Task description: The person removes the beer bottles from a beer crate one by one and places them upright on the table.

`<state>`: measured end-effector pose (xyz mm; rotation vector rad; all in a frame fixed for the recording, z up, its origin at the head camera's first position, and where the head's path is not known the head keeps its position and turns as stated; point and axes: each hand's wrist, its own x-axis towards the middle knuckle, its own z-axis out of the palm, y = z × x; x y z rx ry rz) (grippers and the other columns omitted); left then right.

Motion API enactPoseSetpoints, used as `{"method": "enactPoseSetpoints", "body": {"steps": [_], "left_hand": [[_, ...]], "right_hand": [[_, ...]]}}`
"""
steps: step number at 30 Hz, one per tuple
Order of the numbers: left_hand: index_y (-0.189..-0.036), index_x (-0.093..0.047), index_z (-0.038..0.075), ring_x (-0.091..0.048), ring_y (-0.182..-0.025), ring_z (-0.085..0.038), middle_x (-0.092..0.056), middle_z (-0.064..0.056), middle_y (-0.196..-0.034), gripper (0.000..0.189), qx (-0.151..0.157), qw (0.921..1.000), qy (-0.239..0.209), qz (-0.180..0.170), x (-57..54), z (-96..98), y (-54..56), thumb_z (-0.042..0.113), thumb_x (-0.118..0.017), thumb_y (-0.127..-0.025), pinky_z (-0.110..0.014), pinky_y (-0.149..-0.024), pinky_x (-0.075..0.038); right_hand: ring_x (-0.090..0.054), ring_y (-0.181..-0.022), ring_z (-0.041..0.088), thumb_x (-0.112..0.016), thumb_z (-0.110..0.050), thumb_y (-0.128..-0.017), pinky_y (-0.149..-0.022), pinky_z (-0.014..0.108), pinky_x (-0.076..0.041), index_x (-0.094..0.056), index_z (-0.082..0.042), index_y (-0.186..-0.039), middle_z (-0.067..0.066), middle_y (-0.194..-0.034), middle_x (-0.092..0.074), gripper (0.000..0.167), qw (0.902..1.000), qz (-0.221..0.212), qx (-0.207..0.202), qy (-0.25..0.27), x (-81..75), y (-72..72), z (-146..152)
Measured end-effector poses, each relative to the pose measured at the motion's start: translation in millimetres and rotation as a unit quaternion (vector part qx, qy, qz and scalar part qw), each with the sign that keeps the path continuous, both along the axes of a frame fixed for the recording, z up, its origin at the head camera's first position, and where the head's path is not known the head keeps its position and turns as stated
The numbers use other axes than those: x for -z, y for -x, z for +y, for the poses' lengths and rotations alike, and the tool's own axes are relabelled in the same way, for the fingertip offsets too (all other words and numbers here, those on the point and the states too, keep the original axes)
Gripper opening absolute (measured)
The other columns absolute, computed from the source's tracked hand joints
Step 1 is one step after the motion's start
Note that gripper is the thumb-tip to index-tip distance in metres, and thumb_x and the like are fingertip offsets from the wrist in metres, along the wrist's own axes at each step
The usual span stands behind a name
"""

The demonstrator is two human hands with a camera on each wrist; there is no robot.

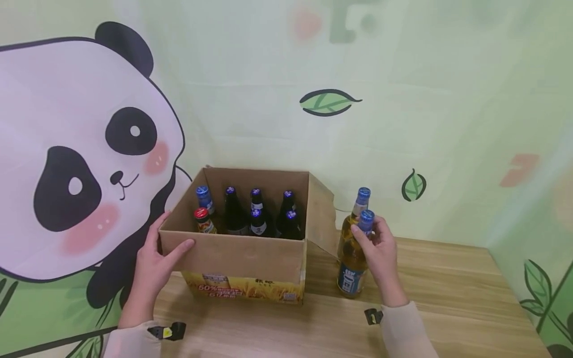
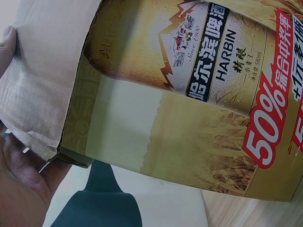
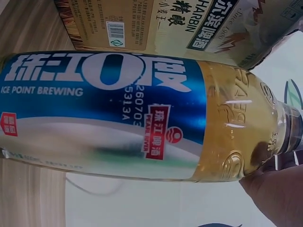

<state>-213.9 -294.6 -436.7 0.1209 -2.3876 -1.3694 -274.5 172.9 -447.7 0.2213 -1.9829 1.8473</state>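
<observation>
My left hand (image 1: 154,266) grips the near left corner of an open cardboard box (image 1: 233,256), thumb on the front and fingers at the left side. In the left wrist view the box's printed side (image 2: 189,118) fills most of the picture. Inside stand several dark bottles (image 1: 257,226), a blue-capped bottle (image 1: 204,199) and a red-capped bottle (image 1: 204,222). Right of the box, my right hand (image 1: 380,251) holds a blue-capped beer bottle (image 1: 351,278) by its neck. Its blue and white label (image 3: 104,104) shows in the right wrist view. Another blue-capped bottle (image 1: 361,200) stands just behind it.
The box's right flap (image 1: 323,214) hangs outward towards the bottles. Everything rests on a wooden table (image 1: 429,288) against a green backdrop (image 1: 250,99) with a painted panda (image 1: 80,164).
</observation>
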Motion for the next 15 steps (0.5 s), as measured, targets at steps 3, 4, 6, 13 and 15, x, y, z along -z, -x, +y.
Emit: {"method": "enactPoseSetpoints", "body": {"steps": [3, 4, 6, 13, 15], "left_hand": [[-0.159, -0.02, 0.044, -0.046, -0.131, -0.045, -0.04, -0.016, -0.155, 0.09, 0.001, 1.0, 0.001, 0.001, 0.4, 0.6, 0.7, 0.047, -0.076, -0.088, -0.072, -0.096, -0.042], [-0.158, -0.02, 0.044, -0.046, -0.131, -0.045, -0.04, -0.016, -0.155, 0.09, 0.001, 1.0, 0.0, 0.001, 0.6, 0.7, 0.7, 0.047, -0.076, -0.088, -0.072, -0.097, -0.042], [-0.158, -0.02, 0.045, -0.046, -0.132, -0.045, -0.04, -0.015, -0.155, 0.09, -0.001, 1.0, 0.001, 0.002, 0.9, 0.9, 0.6, 0.047, -0.076, -0.088, -0.072, -0.097, -0.042], [-0.157, -0.02, 0.048, -0.047, -0.131, -0.046, -0.04, -0.017, -0.155, 0.088, -0.004, 1.0, 0.002, 0.002, 0.4, 1.1, 0.5, 0.047, -0.075, -0.088, -0.072, -0.096, -0.042], [-0.157, -0.02, 0.048, -0.047, -0.131, -0.046, -0.041, -0.017, -0.154, 0.088, -0.003, 1.0, 0.002, 0.002, 0.1, 1.1, 0.8, 0.047, -0.075, -0.088, -0.072, -0.096, -0.042]], "right_hand": [[-0.059, -0.107, 0.019, -0.071, -0.016, -0.096, -0.089, 0.024, -0.051, -0.058, 0.0, -0.124, 0.017, -0.121, -0.062, 0.035, 0.9999, 0.008, 0.004, 0.006, -2.6, -0.5, 0.8], [-0.059, -0.108, 0.018, -0.071, -0.016, -0.096, -0.09, 0.023, -0.05, -0.058, 0.0, -0.124, 0.015, -0.12, -0.062, 0.035, 0.9999, 0.009, 0.006, 0.007, -3.8, -1.0, 1.0], [-0.059, -0.108, 0.018, -0.071, -0.016, -0.095, -0.092, 0.023, -0.05, -0.058, 0.001, -0.125, 0.01, -0.118, -0.063, 0.036, 0.9999, 0.012, 0.007, 0.009, -6.8, -2.4, 1.3], [-0.06, -0.108, 0.018, -0.071, -0.015, -0.095, -0.094, 0.021, -0.05, -0.058, 0.002, -0.125, 0.006, -0.113, -0.063, 0.037, 0.9997, 0.022, 0.008, 0.01, -14.3, -4.8, 3.4], [-0.06, -0.108, 0.018, -0.071, -0.014, -0.095, -0.094, 0.021, -0.05, -0.058, 0.002, -0.124, 0.007, -0.113, -0.063, 0.036, 0.9994, 0.03, 0.012, 0.008, -16.5, -3.9, 4.1]]}}
